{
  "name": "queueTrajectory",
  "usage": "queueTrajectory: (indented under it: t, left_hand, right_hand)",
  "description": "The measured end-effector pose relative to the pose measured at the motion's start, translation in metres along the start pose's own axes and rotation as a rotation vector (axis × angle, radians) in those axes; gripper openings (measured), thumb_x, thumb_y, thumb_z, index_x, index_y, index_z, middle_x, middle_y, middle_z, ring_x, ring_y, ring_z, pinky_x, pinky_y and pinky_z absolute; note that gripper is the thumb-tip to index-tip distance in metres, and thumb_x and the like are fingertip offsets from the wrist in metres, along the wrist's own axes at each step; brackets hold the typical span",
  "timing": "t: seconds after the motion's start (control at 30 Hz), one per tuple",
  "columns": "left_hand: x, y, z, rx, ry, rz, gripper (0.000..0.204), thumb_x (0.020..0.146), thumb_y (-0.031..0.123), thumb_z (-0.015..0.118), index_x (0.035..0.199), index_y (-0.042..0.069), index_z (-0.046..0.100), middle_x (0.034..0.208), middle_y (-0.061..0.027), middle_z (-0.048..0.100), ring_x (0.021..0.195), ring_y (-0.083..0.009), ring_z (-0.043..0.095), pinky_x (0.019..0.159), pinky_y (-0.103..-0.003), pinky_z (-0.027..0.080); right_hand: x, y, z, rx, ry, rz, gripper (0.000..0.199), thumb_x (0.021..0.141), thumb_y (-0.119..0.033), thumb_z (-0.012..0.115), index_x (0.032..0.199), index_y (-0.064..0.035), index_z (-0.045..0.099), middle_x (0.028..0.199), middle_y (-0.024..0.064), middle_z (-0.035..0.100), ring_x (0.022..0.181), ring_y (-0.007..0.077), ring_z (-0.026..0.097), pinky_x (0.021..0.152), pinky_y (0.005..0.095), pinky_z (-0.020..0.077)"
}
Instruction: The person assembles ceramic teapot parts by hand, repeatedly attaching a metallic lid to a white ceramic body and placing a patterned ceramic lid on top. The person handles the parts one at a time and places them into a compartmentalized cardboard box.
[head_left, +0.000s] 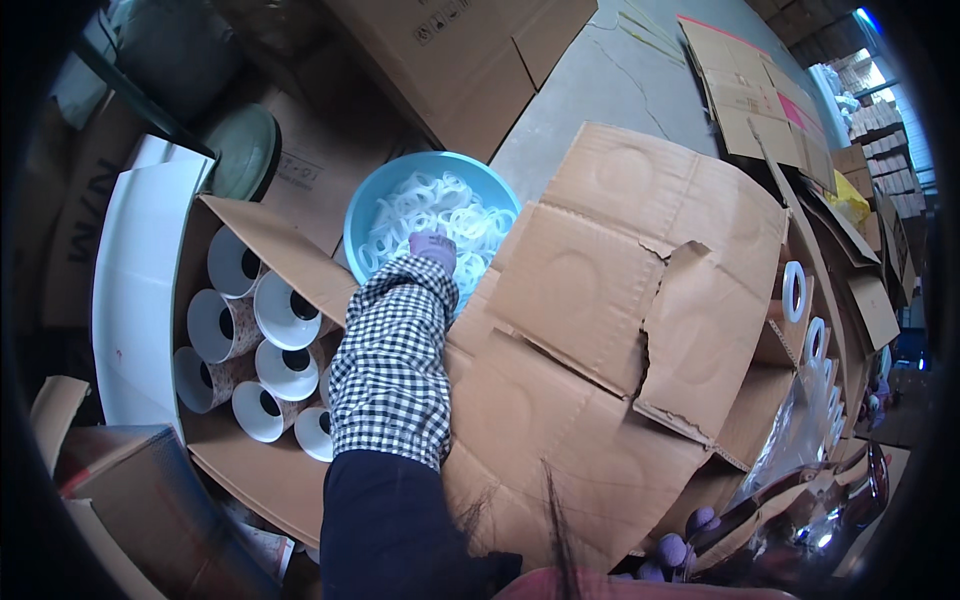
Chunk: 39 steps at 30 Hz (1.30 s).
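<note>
My left hand, in a purple glove with a checked sleeve cover above it, reaches into a light blue basin. It touches the heap of white plastic rings inside, and its fingertips are hidden among them. At the lower right, purple-gloved fingers of my right hand curl at the edge of a glossy brown object. Its kind is unclear, and the rest of that hand is out of sight. Between both hands lies a torn, flattened cardboard piece, partly beside the basin.
Left of my arm, an open carton holds several white-ended tubes with dark holes. A white panel stands along its side. More white rings sit in a carton at right. A large carton stands behind the basin.
</note>
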<state>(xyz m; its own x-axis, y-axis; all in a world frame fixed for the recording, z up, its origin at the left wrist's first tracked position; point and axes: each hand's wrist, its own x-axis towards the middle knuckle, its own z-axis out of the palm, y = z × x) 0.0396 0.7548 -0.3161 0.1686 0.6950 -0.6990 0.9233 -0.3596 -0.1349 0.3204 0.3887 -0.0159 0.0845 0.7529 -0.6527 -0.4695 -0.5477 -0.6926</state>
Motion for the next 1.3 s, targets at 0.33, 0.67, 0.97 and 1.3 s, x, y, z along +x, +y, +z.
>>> queueTrajectory:
  t: [0.33, 0.67, 0.97, 1.3]
  left_hand:
    - [-0.07, -0.056, -0.035, -0.909, 0.421, -0.116, 0.028, 0.086, 0.03, 0.075, 0.106, 0.011, 0.075, 0.105, -0.0094, 0.075, 0.094, -0.0231, 0.072, 0.086, -0.038, 0.055]
    - [-0.257, -0.1, -0.12, -2.164, 0.897, 0.658, 0.028, 0.102, 0.019, 0.062, 0.124, 0.002, 0.067, 0.109, -0.0105, 0.073, 0.097, -0.0215, 0.071, 0.086, -0.038, 0.061]
    - [-0.541, 0.006, -0.104, -1.868, 1.072, 1.41, 0.04, 0.096, 0.01, 0.068, 0.132, -0.006, 0.062, 0.108, -0.0095, 0.07, 0.096, -0.0155, 0.067, 0.081, -0.027, 0.056]
    - [-0.719, 0.193, 0.13, -1.745, 0.104, 1.44, 0.027, 0.092, 0.016, 0.074, 0.114, 0.002, 0.071, 0.152, -0.0225, 0.047, 0.142, -0.0297, 0.045, 0.116, -0.039, 0.035]
  right_hand:
    - [-0.022, 0.017, -0.001, 0.023, -0.105, -0.07, 0.088, 0.092, -0.072, 0.046, 0.159, -0.0178, 0.029, 0.155, 0.0137, 0.041, 0.133, 0.042, 0.05, 0.11, 0.0767, 0.0214]
    - [-0.074, 0.045, -0.008, 0.093, -0.327, -0.207, 0.089, 0.092, -0.073, 0.045, 0.16, -0.0177, 0.028, 0.157, 0.0134, 0.04, 0.136, 0.0419, 0.047, 0.11, 0.0755, 0.0241]
    - [-0.203, 0.089, -0.009, 0.255, -0.622, -0.366, 0.089, 0.092, -0.074, 0.043, 0.16, -0.0176, 0.027, 0.159, 0.0132, 0.038, 0.138, 0.0418, 0.045, 0.11, 0.0745, 0.0264]
    - [-0.357, 0.082, -0.094, 0.387, -0.277, -0.998, 0.09, 0.094, -0.07, 0.047, 0.159, -0.0111, 0.027, 0.16, 0.0162, 0.036, 0.143, 0.0387, 0.042, 0.114, 0.0614, 0.0348]
